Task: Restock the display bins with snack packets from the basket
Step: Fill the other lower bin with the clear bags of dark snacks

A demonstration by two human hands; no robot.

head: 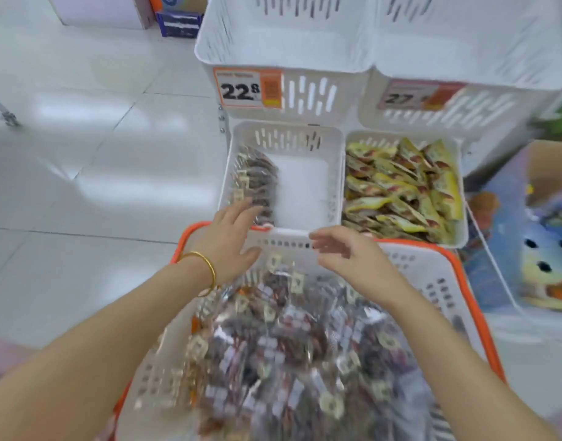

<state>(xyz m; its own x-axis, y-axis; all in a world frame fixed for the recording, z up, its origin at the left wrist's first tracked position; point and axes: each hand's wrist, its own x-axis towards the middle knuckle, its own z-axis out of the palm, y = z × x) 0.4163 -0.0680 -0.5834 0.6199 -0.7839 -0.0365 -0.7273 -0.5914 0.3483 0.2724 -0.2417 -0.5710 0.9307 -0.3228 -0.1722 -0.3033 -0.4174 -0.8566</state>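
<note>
A white basket with an orange rim [432,268] fills the near foreground, heaped with clear packets of dark snacks [292,351]. Just beyond it stands a white display bin [305,186] with a short row of the same dark packets [256,183] upright along its left wall. My left hand [229,240], a gold bangle on its wrist, reaches over the basket's far rim with straight fingers touching the nearest packet of that row. My right hand [346,253] hovers above the basket's far edge, fingers loosely curled and holding nothing.
Right of that bin, another white bin [461,237] is packed with yellow snack packets [400,192]. Two larger white bins [286,33] sit on the tier above, with price tags reading 22.8 [248,89] and 27. A cardboard box of toys [534,224] stands at right; tiled floor lies left.
</note>
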